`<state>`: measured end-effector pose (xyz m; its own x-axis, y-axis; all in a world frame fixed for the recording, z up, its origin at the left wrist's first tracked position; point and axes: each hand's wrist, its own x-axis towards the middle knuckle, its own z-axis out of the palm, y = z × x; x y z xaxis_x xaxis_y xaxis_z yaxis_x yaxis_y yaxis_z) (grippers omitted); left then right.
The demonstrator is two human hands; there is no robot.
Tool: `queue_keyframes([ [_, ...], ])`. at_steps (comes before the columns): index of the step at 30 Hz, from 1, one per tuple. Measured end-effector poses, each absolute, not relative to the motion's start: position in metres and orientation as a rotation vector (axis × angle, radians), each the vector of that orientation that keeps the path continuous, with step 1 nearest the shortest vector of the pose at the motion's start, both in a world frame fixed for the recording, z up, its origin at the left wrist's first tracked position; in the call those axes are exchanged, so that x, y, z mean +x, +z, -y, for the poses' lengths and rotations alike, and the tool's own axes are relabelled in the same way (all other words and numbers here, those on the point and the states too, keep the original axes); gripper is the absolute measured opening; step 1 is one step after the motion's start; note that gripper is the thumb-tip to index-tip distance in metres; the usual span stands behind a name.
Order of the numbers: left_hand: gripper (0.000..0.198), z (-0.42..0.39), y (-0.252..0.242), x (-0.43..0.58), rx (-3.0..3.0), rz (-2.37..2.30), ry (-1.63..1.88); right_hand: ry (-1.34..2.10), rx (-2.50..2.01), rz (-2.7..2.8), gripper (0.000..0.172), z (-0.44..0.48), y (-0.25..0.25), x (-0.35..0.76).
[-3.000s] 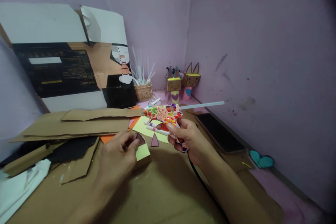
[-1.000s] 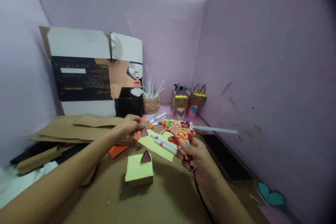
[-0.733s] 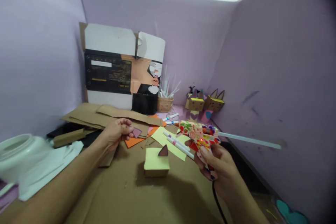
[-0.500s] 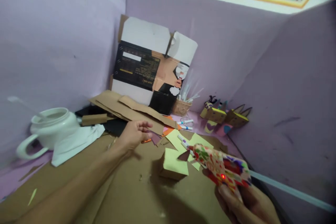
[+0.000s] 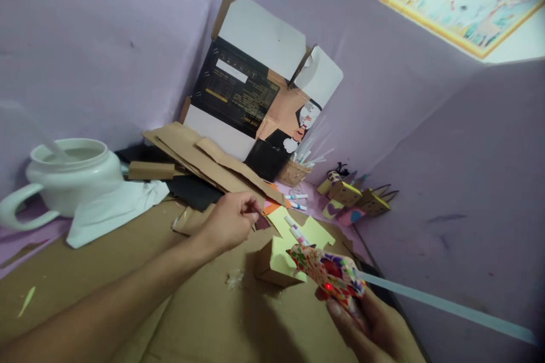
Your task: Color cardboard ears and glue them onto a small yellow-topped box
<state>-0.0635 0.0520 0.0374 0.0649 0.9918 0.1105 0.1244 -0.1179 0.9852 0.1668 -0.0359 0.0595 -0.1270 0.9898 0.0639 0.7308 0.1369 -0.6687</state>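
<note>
In my right hand [image 5: 378, 323] is a floral-patterned hot glue gun [image 5: 326, 272] with a red light lit, and a long translucent glue stick [image 5: 447, 300] sticks out of its back. Its nozzle end lies across the right side of a small cardboard box [image 5: 276, 266] with a pale yellow top; whether they touch I cannot tell. Beyond the box my left hand [image 5: 234, 221] hovers with thumb and fingers pinched together. A dark purple paper piece [image 5: 263, 223] lies by its fingertips, and what the pinch holds, if anything, is hidden.
Yellow paper [image 5: 317, 231] and markers [image 5: 297, 232] lie behind the box. Cardboard strips [image 5: 204, 161] and a flattened carton [image 5: 238, 91] stand farther back. A white pot [image 5: 76, 176] with a white cloth [image 5: 114, 210] is at left; box figures [image 5: 347, 194] line the right wall.
The view has tilted and shifted. My left hand's fingers have closed into a pinch beside the dark paper. The glue gun has moved left, over the box's edge, still in my right hand.
</note>
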Motion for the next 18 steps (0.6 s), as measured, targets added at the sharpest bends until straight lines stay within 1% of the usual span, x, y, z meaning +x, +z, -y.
queue_keyframes([
  [5, 0.012, -0.055, 0.032, -0.064, 1.502, -1.22, 1.266, 0.569, -1.737, 2.023, 0.034, 0.033, 0.064, 0.163],
  [11, 0.012, -0.051, 0.035, -0.064, 1.489, -1.246, 1.232, 0.521, -1.766, 2.094, 0.034, 0.031, 0.069, 0.153],
  [18, 0.01, -0.053, 0.031, -0.064, 1.553, -1.241, 1.243, 0.559, -1.721, 2.13, 0.031, 0.029, 0.072, 0.147],
])
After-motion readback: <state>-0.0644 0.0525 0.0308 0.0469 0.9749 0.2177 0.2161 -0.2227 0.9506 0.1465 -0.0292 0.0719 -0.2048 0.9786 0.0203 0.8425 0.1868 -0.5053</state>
